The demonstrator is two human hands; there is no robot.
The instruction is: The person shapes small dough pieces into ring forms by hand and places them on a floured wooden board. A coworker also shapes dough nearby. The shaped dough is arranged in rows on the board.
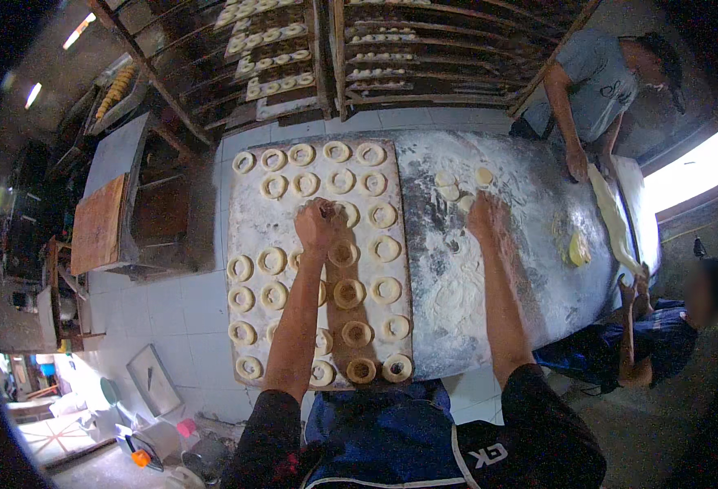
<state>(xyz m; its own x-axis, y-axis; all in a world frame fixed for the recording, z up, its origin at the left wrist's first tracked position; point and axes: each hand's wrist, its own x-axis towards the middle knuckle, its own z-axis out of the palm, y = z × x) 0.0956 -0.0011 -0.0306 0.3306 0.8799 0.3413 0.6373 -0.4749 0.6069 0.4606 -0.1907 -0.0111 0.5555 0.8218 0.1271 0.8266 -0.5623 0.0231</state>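
Note:
My left hand (316,223) is closed above the floured board (265,224), between rows of pale dough rings. Whatever its fingers hold is hidden by the hand. A dough ring (383,215) lies to its right, and another ring (274,187) lies beyond it on the left. Over the floured tabletop on the right, my right hand (487,215) has its fingers closed at the edge of a small dough round (465,203). Just past those fingers sit a few more flat rounds, among them a dough round (483,176).
Loose flour (452,281) covers the tabletop beside the board. A yellowish lump (579,248) lies farther right. Two other people handle a long dough strip (613,216) at the table's right end. Racks (334,57) with trays of rings stand behind; a wooden-topped cabinet (102,224) stands left.

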